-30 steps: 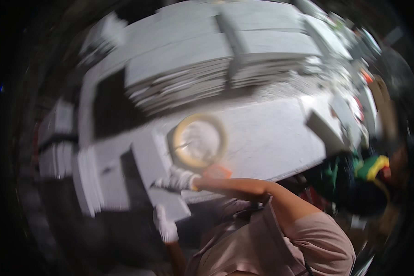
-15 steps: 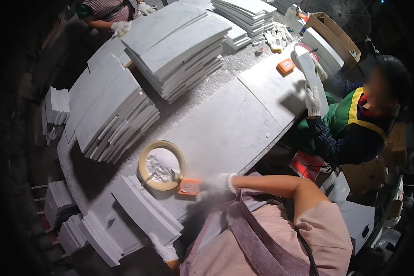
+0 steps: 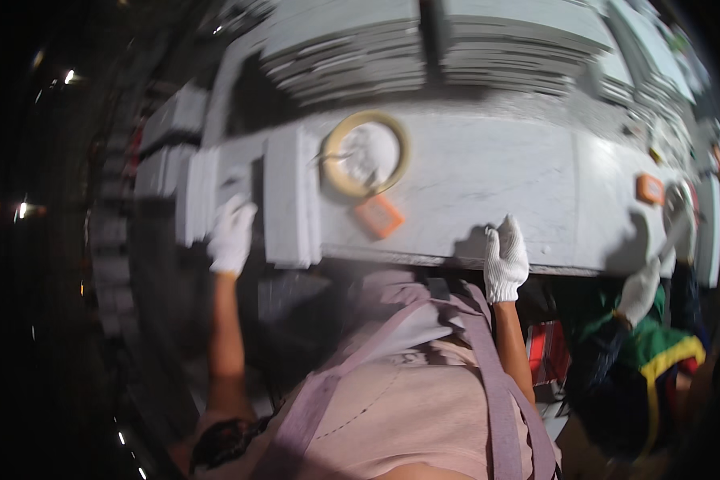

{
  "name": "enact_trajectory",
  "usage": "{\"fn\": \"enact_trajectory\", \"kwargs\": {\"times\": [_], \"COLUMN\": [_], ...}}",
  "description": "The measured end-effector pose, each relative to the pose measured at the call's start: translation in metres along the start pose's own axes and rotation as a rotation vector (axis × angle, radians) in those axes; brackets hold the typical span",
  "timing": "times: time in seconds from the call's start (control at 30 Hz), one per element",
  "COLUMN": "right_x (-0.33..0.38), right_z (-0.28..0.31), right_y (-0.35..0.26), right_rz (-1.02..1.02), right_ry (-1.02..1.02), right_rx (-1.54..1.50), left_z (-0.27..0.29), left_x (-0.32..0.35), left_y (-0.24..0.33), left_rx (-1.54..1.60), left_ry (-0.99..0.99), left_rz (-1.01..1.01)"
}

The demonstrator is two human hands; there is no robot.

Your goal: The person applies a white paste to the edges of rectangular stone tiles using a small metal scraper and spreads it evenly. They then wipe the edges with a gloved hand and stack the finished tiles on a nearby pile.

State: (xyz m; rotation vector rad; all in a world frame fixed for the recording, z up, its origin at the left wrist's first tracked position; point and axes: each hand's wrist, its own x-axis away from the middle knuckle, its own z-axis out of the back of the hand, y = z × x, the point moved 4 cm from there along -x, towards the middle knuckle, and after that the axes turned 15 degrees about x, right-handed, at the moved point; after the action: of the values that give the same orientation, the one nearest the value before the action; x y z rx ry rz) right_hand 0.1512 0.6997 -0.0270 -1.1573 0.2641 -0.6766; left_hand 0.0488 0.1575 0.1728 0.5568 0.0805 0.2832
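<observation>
My left hand (image 3: 232, 238), in a white knit glove, is over the left part of the work surface, between two stacks of pale strips. Its fingers look loosely bent and apart, and I see nothing in them. Closest on its right is the stack of white stone strips (image 3: 284, 200). My right hand (image 3: 506, 262), gloved too, is at the table's front edge with fingers stretched out and thumb apart, holding nothing visible. Between the hands, an orange block (image 3: 379, 216) lies just below a cream-rimmed round bowl (image 3: 402, 152) of white material, with a thin dark tool across its left rim.
Tall stacks of marble-like slabs (image 3: 344, 60) stand at the back. More strips (image 3: 197, 196) sit on the left. At right, a co-worker's gloved hands (image 3: 638, 294) hold a pale piece near another orange block (image 3: 650, 189). A large pale slab (image 3: 488, 184) covers the middle.
The view has turned and shifted. My right hand has left the orange block and moved right along the edge. My left hand has come off the end of the strip stack to its left side.
</observation>
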Motion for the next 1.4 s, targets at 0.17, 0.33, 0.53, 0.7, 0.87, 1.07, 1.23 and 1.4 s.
{"fn": "enact_trajectory", "kwargs": {"times": [0.17, 0.33, 0.53, 0.7, 0.87, 1.07, 1.23, 1.4], "right_x": [-0.027, -0.023, -0.026, -0.019, -0.025, -0.019, -0.005, 0.017], "right_z": [-0.019, -0.017, -0.028, -0.033, -0.040, -0.050, -0.072, -0.103], "right_y": [-0.026, -0.074, -0.058, -0.054, -0.033, -0.030, -0.012, 0.006], "right_rz": [0.673, 0.933, 0.519, 0.784, 0.775, 0.794, 0.501, 0.230], "right_ry": [-0.149, 0.174, -0.367, -0.054, -0.063, 0.036, 0.128, 0.257], "right_rx": [0.790, 0.919, 1.062, 0.885, 0.979, 1.041, 1.095, 1.180], "left_z": [-0.062, -0.070, -0.077, -0.061, -0.077, -0.102, -0.135, -0.155], "left_x": [0.087, 0.145, 0.140, 0.120, 0.056, -0.064, -0.183, -0.207], "left_y": [-0.010, -0.008, -0.007, 0.027, 0.030, 0.008, 0.019, 0.011], "left_rx": [-0.330, -0.050, 0.032, -0.278, -0.197, -0.220, -0.156, -0.014], "left_ry": [-0.150, -0.271, 0.008, -0.065, -0.262, -0.150, -0.118, -0.136], "left_rz": [0.003, 0.001, -0.225, -0.597, -0.720, -0.968, -1.022, -0.967]}}
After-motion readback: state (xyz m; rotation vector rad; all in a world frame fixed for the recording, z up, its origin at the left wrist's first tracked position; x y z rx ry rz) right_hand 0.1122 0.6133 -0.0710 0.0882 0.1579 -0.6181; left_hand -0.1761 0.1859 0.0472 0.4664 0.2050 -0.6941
